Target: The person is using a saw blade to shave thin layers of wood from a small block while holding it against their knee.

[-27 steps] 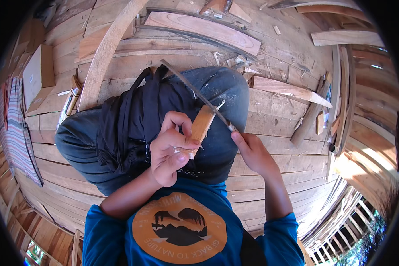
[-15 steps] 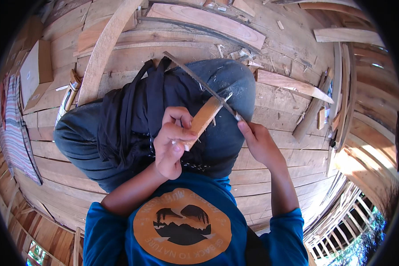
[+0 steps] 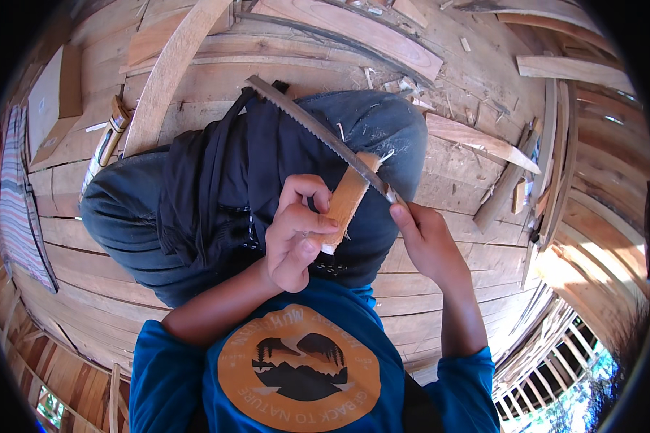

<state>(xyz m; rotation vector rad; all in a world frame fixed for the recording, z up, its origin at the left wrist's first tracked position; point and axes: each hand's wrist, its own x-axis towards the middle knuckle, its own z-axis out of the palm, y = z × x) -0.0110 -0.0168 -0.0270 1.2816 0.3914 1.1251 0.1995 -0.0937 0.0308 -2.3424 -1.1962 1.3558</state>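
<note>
My left hand [image 3: 295, 238] pinches the lower end of a short, pale wooden block [image 3: 347, 200] between thumb and fingers, holding it tilted over my right thigh. My right hand [image 3: 430, 238] is closed around the handle end of a long, narrow saw [image 3: 305, 121]; the handle itself is mostly hidden by the fingers. The toothed blade slants up and to the left, lying across the block's far end. A thin curled shaving [image 3: 388, 156] sticks out beside that end. Dark cloth [image 3: 267, 144] lies bunched in my lap under the blade.
I sit cross-legged on a plank floor [image 3: 87, 289]. A curved board [image 3: 167, 79] and a wide plank [image 3: 354, 32] lie ahead. To the right are a pointed wood piece [image 3: 477, 137] and a round stick [image 3: 502, 191]. A cardboard box [image 3: 61, 108] stands at the left.
The saw has turned so its toothed side shows more, and its tip has shifted left. The block and my left hand have moved slightly right.
</note>
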